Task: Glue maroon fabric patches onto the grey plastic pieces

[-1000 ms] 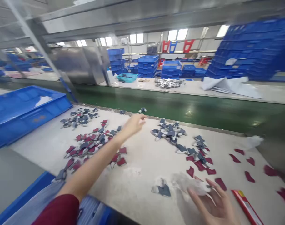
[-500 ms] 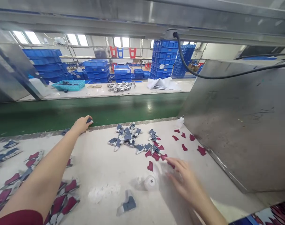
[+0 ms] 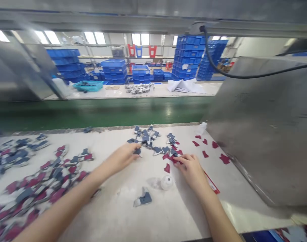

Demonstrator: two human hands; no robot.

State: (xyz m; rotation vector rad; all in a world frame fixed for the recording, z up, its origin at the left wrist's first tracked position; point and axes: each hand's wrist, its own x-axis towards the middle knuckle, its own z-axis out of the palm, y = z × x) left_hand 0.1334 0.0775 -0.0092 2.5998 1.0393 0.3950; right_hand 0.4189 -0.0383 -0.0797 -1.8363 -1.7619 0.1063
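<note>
My left hand (image 3: 123,157) is closed on a small blue-grey and white moulded piece (image 3: 137,151), just left of a pile of similar pieces (image 3: 145,137). My right hand (image 3: 191,169) has its fingertips pinched at a flat dark-red cut piece (image 3: 177,159) among several others, partly hidden by the fingers. Another flat red piece (image 3: 167,168) lies just left of those fingers. Nearer me, a small white bottle (image 3: 166,182) lies on its side, with a single blue-grey and white piece (image 3: 144,197) below it on the table.
Many red, blue-grey and white pieces (image 3: 39,181) cover the table's left side. Loose red pieces (image 3: 224,159) lie near a metal panel (image 3: 264,134) on the right. A green belt (image 3: 118,112) runs behind the table. A red-and-white strip (image 3: 212,185) lies beside my right forearm.
My left hand has come right and nearer from the belt's edge with the blue-grey piece. My right hand has shifted slightly left onto the red pieces. The camera view has turned left.
</note>
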